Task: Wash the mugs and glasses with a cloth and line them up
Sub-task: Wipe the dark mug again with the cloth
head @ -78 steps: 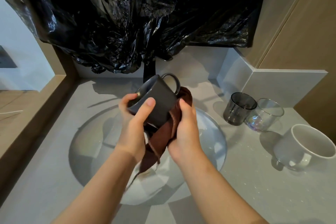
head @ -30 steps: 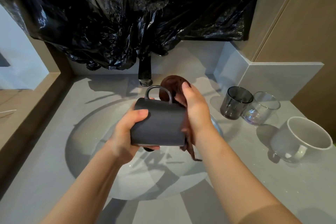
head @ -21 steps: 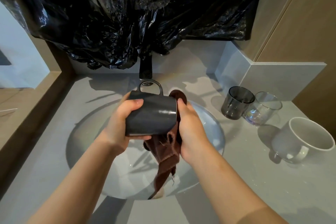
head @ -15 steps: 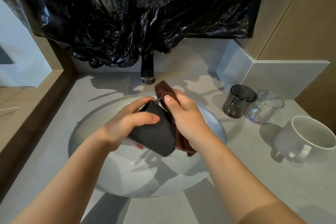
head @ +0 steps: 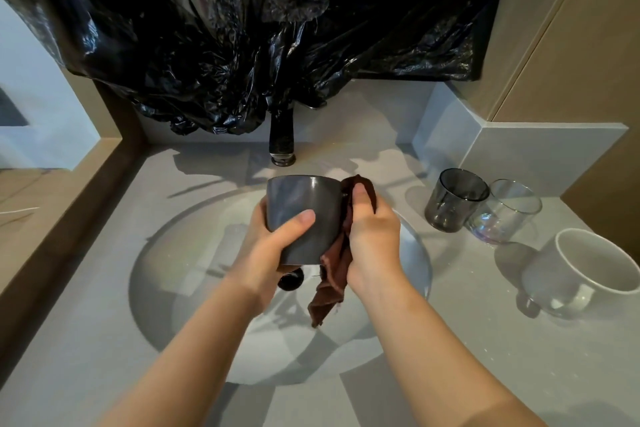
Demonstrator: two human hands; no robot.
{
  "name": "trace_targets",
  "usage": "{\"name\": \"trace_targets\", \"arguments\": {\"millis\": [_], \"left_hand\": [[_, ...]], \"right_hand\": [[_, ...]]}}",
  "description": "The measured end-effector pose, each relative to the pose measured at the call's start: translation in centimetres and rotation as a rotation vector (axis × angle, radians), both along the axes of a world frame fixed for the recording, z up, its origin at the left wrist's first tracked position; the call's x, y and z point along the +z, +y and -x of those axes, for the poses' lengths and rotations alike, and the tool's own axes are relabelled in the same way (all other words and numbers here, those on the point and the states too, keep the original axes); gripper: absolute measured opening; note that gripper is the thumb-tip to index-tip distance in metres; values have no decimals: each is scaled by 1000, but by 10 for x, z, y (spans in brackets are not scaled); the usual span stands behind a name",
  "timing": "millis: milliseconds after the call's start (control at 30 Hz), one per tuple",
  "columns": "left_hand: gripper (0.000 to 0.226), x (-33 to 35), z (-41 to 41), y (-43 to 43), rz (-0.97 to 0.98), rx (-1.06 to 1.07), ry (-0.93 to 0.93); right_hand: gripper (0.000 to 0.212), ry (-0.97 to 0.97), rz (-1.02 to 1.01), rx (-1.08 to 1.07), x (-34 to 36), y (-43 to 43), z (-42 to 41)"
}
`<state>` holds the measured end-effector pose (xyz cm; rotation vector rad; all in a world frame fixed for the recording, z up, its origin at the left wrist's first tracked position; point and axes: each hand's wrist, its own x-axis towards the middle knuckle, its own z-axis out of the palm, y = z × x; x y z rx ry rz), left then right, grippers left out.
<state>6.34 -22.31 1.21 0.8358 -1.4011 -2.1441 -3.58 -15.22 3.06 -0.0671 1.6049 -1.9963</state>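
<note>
Gripping dark mug [head: 304, 215] in my left hand [head: 273, 253] over sink [head: 156, 274]; right hand [head: 372, 239] pinches brown cloth [head: 334, 274] against its side

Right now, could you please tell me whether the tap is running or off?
Off: no stream of water falls from the tap into the sink below it.

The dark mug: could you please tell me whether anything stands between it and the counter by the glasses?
Only the person's own right hand and the brown cloth, pressed against the dark mug, lie toward the smoky glass and clear glass. The counter between sink and glasses shows nothing on it.
</note>
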Motion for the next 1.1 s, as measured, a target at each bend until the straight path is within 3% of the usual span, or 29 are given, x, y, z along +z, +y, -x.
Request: {"name": "trace_targets", "arguments": {"millis": [100, 167, 300, 400, 467, 633, 733, 833, 933, 1000, 1067, 1100], "left_hand": [[103, 0, -8, -12, -139, -17, -36], [108, -1, -15, -23, -128, -10, -78], [107, 1, -24, -32, 156, -50, -179], [96, 7, -24, -28, 342, -155, -243], [90, 10, -22, -24, 384, -219, -216], [86, 14, -23, -29, 391, -181, -140], [85, 15, -28, -37, 384, -192, -142], [85, 19, -32, -47, 414, -299, -142], [86, 24, -30, -57, 419, -451, -163], [82, 28, -26, -62, 443, -580, -190], [84, 32, -20, -65, 426, -730, -214], [86, 33, -17, -67, 398, -795, -224]], "right_hand": [[32, -96, -10, 38, 5, 3, 6], [28, -50, -38, -14, 8, 6, 15], [26, 204, 7, -222, 31, 9, 38], [25, 240, 159, -202, 50, 1, 41], [22, 272, 148, -40, 55, -7, 33], [15, 509, -180, 478, 37, 4, 12], [9, 617, -219, 762, 30, 20, 19], [30, 884, -328, 1087, 28, 26, 20], [50, 1438, -503, 1122, 19, 25, 23], [57, 1693, -489, 1094, 17, 27, 23], [63, 1765, -418, 1131, 14, 28, 18], [65, 1704, -375, 1143, 12, 29, 14]]}}
